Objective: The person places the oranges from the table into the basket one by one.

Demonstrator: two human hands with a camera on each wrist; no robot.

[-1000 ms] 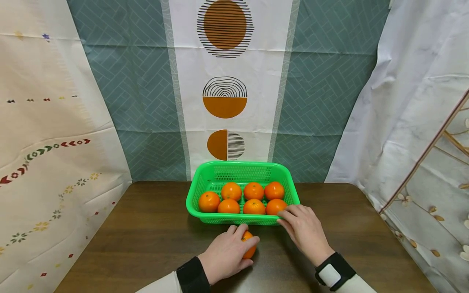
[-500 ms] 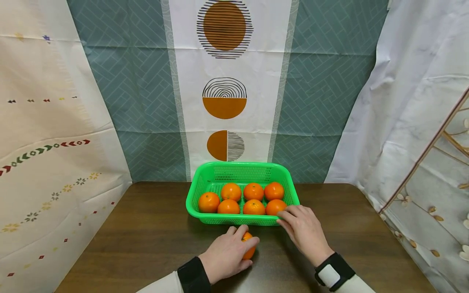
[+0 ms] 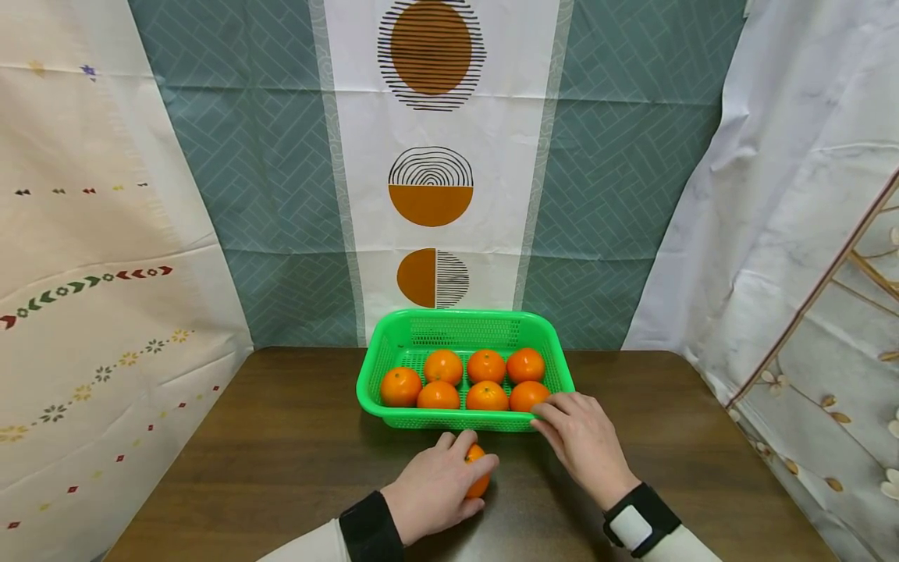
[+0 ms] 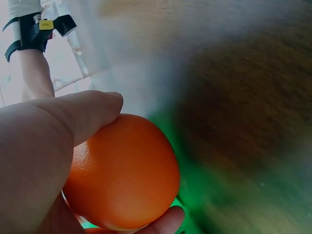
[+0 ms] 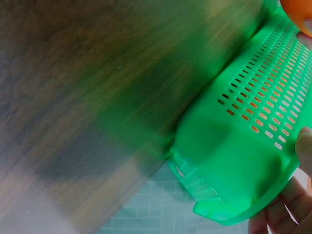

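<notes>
My left hand [image 3: 434,490] grips a single orange [image 3: 479,472] just in front of a green plastic basket [image 3: 456,332]. Close up in the left wrist view, the thumb lies on one side of the orange [image 4: 126,170] and a fingertip shows on the other. My right hand [image 3: 583,445] holds the basket's front right rim. The right wrist view has its thumb on the outside of the perforated basket wall [image 5: 229,151], with the fingers behind the rim. Inside the basket sit several oranges [image 3: 487,396] in two rows, three at the back.
The basket stands at the back of a brown wooden table [image 3: 295,453]. Behind it hangs a teal and white patterned cloth [image 3: 281,195]. Pale cloths close in on the left [image 3: 105,351] and on the right [image 3: 787,312].
</notes>
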